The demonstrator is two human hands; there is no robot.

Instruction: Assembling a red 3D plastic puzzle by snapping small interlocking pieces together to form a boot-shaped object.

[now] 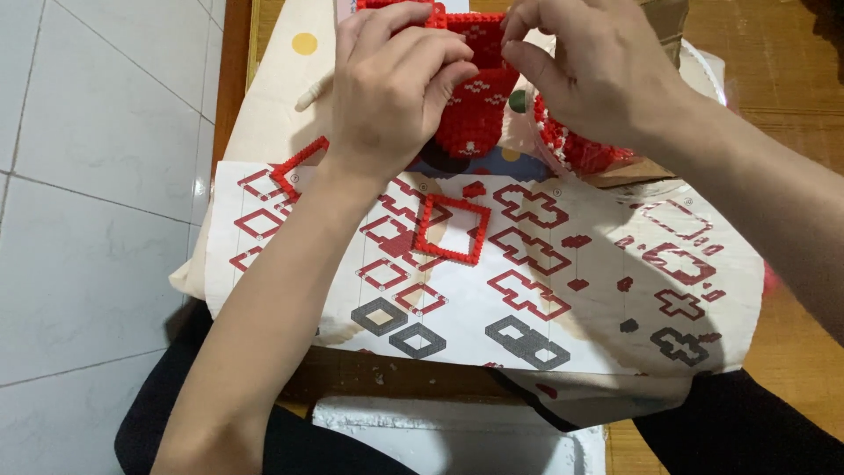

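In the head view, a red block model (475, 105) with white patterned studs is held at the upper middle of the frame, between both hands. The left hand (396, 84) is closed around the model's left side, its fingers curled over the top edge. The right hand (598, 75) is pinched onto the model's upper right edge with thumb and forefinger. Just below the right hand, at the upper right, a clear bag of red pieces (580, 145) is seen, partly hidden by the wrist.

Below the hands, an instruction sheet (492, 317) printed with red and grey diamond and cross outlines is spread across the middle of the frame. A red square frame of blocks (453, 229) is laid on the sheet at its centre, and a second red frame (299, 163) is lying at the sheet's upper left corner. A cream cloth with coloured dots (272, 97) is spread under the sheet. The wooden counter (774, 105) is visible at the right, and a white tiled floor (97, 193) fills the left of the frame.
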